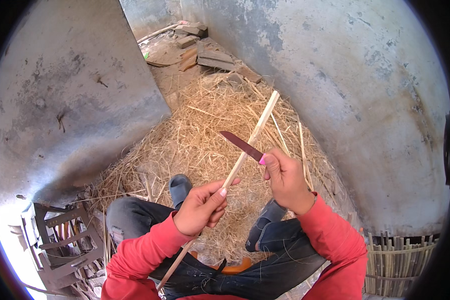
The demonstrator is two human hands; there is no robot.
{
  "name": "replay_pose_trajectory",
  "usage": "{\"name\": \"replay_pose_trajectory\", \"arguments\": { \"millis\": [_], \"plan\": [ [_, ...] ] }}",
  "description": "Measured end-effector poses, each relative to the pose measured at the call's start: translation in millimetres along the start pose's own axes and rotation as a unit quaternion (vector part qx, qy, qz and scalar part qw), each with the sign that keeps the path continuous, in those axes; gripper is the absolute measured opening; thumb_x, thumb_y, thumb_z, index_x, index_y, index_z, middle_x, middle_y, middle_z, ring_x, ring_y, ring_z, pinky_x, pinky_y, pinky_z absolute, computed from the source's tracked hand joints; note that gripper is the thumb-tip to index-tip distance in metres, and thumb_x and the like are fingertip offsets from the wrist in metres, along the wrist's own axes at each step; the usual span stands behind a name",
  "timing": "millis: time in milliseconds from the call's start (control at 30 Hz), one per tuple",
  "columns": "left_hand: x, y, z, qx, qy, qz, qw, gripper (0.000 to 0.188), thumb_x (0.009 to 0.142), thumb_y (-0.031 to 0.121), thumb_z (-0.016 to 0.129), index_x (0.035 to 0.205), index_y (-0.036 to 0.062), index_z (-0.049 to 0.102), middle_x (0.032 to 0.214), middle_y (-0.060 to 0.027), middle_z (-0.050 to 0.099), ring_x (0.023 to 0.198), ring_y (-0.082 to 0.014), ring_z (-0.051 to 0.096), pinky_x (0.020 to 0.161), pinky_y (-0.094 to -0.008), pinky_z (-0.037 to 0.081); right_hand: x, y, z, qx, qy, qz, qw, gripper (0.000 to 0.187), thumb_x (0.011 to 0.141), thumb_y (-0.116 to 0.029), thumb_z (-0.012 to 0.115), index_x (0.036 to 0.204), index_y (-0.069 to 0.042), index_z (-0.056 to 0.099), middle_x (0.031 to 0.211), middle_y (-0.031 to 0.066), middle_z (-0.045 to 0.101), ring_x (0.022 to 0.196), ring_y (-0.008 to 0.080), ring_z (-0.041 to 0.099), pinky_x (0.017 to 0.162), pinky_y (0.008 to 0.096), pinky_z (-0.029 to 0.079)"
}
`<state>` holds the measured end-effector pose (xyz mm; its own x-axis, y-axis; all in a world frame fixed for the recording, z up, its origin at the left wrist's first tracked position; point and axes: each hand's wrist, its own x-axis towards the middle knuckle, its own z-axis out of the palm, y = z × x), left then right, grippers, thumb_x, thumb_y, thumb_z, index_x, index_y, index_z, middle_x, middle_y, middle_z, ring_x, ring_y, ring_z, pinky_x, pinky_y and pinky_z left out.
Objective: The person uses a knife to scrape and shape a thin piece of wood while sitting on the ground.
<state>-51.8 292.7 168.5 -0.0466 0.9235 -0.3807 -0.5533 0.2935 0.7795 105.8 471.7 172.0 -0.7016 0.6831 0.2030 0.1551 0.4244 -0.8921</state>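
Observation:
A long pale strip of split bamboo or wood (258, 131) slants up and away from my lap. Partway along it, my left hand (203, 205) is closed round the strip, thumb on top. My right hand (288, 179) grips a knife by its pink handle (263, 159), most of which the fingers hide. The dark reddish-brown knife blade (238, 142) points left and lies across the strip, above my left hand. Whether the edge bites into the strip, I cannot tell. The lower end of the strip passes under my left wrist towards my lap.
Curled shavings (185, 125) cover the floor around my feet. Concrete walls (345, 75) close in on the right and left. Broken bricks (215, 59) lie at the back. A plastic crate (67, 235) stands at lower left, a bundle of upright sticks (397, 260) at lower right.

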Motion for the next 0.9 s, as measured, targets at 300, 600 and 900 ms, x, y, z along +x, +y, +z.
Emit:
{"name": "replay_pose_trajectory", "arguments": {
  "millis": [300,600,900],
  "plan": [
    [-2,-1,7,0.058,-0.01,-0.002,0.998,0.043,0.111,0.02,0.043,0.15,0.0022,0.045,0.067,0.0057,0.035,0.051,-0.0046,0.03,0.045,-0.0224,0.028,4,0,-11,-0.103,0.017,0.005,0.995,0.034,0.103,-0.033,0.062,0.09,-0.001,0.065,0.058,0.0145,0.052,0.048,0.0215,0.053,0.048,0.037,0.04],
    [-8,1,15,0.093,0.012,0.019,0.995,0.041,0.11,0.019,0.046,0.147,0.002,0.049,0.066,0.0061,0.036,0.048,-0.003,0.031,0.041,-0.0218,0.026,-6,-10,-1,-0.121,0.012,-0.009,0.992,0.036,0.102,-0.03,0.062,0.08,-0.001,0.062,0.057,0.0185,0.053,0.047,0.0336,0.054,0.045,0.0414,0.039],
    [-5,-7,7,0.066,0.011,-0.009,0.998,0.041,0.11,0.019,0.045,0.147,0.003,0.049,0.067,0.0057,0.037,0.048,-0.0032,0.029,0.042,-0.0216,0.026,-4,-2,-1,-0.113,-0.033,-0.006,0.993,0.045,0.104,-0.034,0.058,0.073,0.0,0.06,0.053,0.0175,0.051,0.042,0.0322,0.051,0.044,0.0428,0.038]
  ]
}}
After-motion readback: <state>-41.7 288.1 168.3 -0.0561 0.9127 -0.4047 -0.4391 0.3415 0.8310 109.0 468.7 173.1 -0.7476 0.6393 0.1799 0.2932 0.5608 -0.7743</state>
